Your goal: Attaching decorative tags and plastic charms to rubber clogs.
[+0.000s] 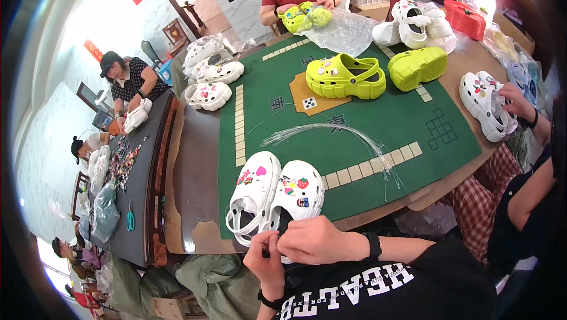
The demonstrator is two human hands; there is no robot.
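Observation:
My left hand (264, 256) and my right hand (322, 239) are close together at the table's near edge, fingers closed in a pinch. What lies between the fingertips is too small to make out. Just beyond them, a pair of white clogs stands with toes pointing away from me. The left clog (262, 173) carries red and pink charms, with its heel strap showing. On the right clog (302, 185) are several colourful charms, a strawberry among them; my hands cover its heel. A loose bundle of thin clear plastic strands (331, 128) curves across the green mat beyond the clogs.
The green mat (248, 137) holds a yellow-green clog (345, 76) and another on its side (417, 69). White clogs sit at the left edge (208, 96). At right, a co-worker's hand (518, 102) touches white clogs (485, 104). Opposite, a person in red handles yellow-green clogs (304, 17).

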